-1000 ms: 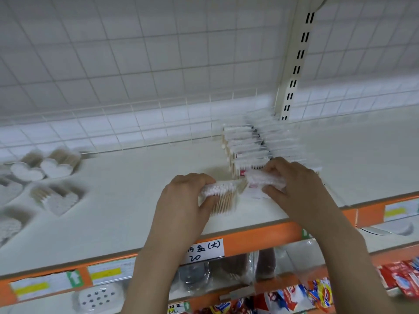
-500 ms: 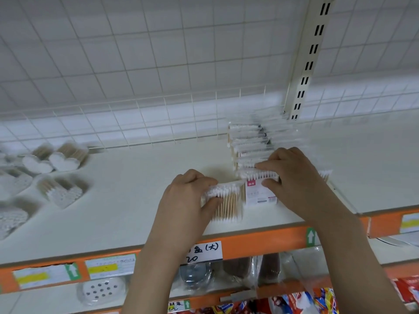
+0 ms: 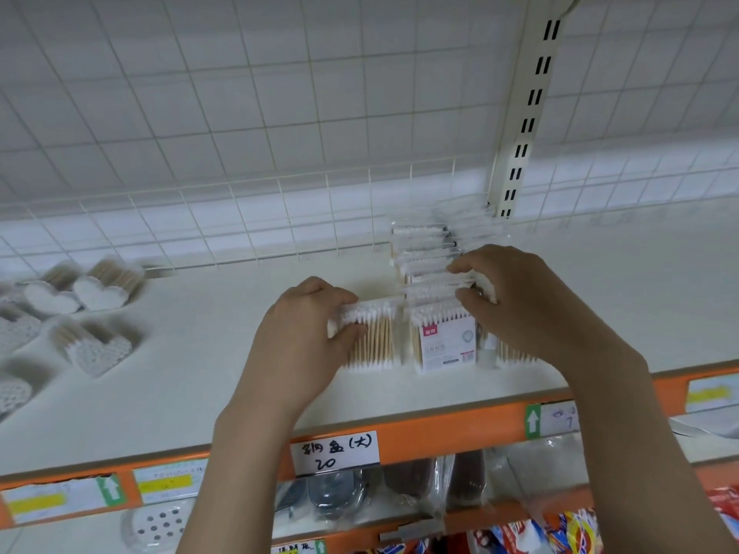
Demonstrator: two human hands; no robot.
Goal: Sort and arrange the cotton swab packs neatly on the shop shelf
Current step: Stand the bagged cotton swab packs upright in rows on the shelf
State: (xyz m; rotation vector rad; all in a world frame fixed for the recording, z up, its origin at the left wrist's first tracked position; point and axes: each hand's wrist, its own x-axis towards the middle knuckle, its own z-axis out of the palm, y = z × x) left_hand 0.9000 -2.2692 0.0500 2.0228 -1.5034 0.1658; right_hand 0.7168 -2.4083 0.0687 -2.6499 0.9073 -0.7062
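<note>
A row of clear cotton swab packs (image 3: 426,257) stands on the white shelf (image 3: 200,377), running from the front towards the wire back fence. The front pack with a white label (image 3: 446,341) stands upright. My left hand (image 3: 296,341) grips a separate pack of wooden-stick swabs (image 3: 376,337), upright just left of the row. My right hand (image 3: 524,301) pinches the tops of packs in the row, thumb below and fingers above. More packs sit partly hidden under my right hand.
Heart-shaped swab boxes (image 3: 96,289) lie scattered at the shelf's left. The orange shelf edge (image 3: 440,425) carries price labels. A slotted upright post (image 3: 528,109) rises at the back right. Bagged goods hang on the lower shelf.
My right hand moved from the front pack back and up onto packs deeper in the row. The left hand's pack now stands upright closer beside the row. The view shifted slightly.
</note>
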